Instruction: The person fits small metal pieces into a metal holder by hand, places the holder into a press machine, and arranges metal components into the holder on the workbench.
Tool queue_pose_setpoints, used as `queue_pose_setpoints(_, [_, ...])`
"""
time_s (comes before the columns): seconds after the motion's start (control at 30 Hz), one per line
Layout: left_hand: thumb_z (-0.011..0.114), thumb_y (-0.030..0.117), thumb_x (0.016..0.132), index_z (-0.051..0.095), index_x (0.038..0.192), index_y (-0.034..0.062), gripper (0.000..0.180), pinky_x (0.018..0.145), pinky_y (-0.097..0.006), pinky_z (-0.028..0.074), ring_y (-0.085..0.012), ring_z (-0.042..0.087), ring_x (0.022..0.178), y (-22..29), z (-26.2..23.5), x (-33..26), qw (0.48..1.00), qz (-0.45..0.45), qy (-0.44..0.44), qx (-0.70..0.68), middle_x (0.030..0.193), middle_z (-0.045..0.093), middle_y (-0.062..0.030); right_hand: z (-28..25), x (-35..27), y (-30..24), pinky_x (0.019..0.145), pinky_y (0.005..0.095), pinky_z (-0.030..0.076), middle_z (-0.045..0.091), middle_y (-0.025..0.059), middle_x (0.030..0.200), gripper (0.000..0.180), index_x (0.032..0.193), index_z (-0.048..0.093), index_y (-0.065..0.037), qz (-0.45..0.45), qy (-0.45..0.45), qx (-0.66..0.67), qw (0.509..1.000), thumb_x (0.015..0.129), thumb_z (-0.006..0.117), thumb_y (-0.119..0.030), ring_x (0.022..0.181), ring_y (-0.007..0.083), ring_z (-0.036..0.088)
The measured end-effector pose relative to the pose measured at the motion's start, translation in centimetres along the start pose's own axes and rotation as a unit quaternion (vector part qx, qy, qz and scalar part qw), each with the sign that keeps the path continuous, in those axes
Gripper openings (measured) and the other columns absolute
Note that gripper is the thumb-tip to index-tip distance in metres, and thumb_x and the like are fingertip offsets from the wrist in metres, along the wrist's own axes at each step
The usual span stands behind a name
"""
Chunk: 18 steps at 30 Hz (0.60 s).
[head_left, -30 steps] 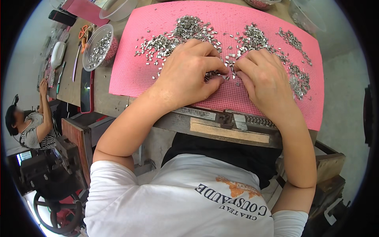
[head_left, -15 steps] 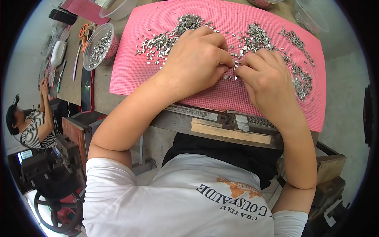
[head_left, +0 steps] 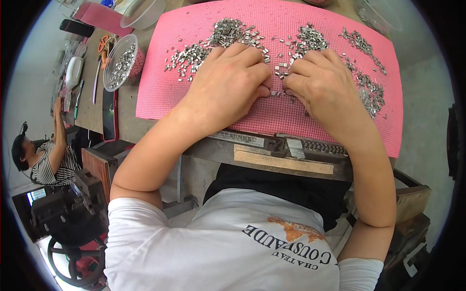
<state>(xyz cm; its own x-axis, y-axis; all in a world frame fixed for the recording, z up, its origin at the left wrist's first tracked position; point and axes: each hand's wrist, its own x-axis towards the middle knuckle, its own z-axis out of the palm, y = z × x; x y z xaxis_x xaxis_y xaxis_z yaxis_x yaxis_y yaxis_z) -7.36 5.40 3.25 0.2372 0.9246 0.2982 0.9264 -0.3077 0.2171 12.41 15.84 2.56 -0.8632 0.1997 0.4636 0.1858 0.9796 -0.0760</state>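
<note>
Many small, shiny metal pieces lie on a pink mesh mat (head_left: 194, 109). One heap of metal pieces (head_left: 228, 33) is beyond my left hand (head_left: 228, 85), and another heap (head_left: 309, 39) is beyond my right hand (head_left: 323, 87). Both hands are over the middle of the mat with their fingers curled and thumbs pressed in. Between their fingertips, a few loose metal pieces (head_left: 275, 93) show on the mat. Whatever each pinch holds is hidden or too small to make out.
Left of the mat stands a clear round tub (head_left: 112, 72) of metal pieces, with a phone (head_left: 110, 114) nearby. More metal pieces (head_left: 371, 94) spread along the mat's right side. A metal rail (head_left: 242, 138) edges the bench. A person in a striped top (head_left: 51, 162) sits far left.
Both hands have shifted slightly left and nearer to me. The gap between their fingertips is wider, showing loose metal pieces there.
</note>
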Motion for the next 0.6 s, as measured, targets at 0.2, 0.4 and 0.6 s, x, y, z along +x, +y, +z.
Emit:
queue_pose_setpoints(0.2, [0.083, 0.019, 0.077, 0.072, 0.088, 0.0121, 0.017, 0.087, -0.041, 0.048, -0.0252, 0.062, 0.101, 0.21, 0.57, -0.43, 0.999, -0.014, 0.027, -0.03, 0.099, 0.065, -0.0013, 0.08, 0.08, -0.08, 0.085, 0.0357, 0.047, 0.064, 0.0017, 0.079, 0.007, 0.078, 0.073, -0.01, -0.001, 0.007, 0.001, 1.0, 0.08, 0.066, -0.01, 0.085, 0.0184, 0.064])
queue_pose_setpoints(0.4, [0.084, 0.023, 0.074, 0.078, 0.085, 0.0179, 0.014, 0.087, -0.04, 0.047, -0.0215, 0.061, 0.102, 0.47, 0.59, -0.18, 0.999, 0.001, 0.05, 0.009, 0.095, 0.065, 0.0012, -0.22, 0.14, 0.04, 0.086, 0.0378, 0.047, 0.063, 0.0044, 0.082, 0.005, 0.082, 0.071, -0.006, 0.004, -0.03, 0.017, 0.999, 0.083, 0.071, -0.011, 0.086, 0.0226, 0.062])
queue_pose_setpoints(0.6, [0.085, 0.016, 0.073, 0.076, 0.089, 0.0123, 0.018, 0.09, -0.042, 0.048, -0.0259, 0.063, 0.104, 0.38, 0.5, 0.0, 0.999, 0.009, 0.031, -0.011, 0.104, 0.068, -0.0006, 0.1, 0.32, 0.08, 0.086, 0.0385, 0.047, 0.062, 0.0051, 0.082, 0.006, 0.08, 0.067, -0.005, -0.003, -0.033, 0.028, 0.999, 0.083, 0.07, -0.011, 0.086, 0.0226, 0.062])
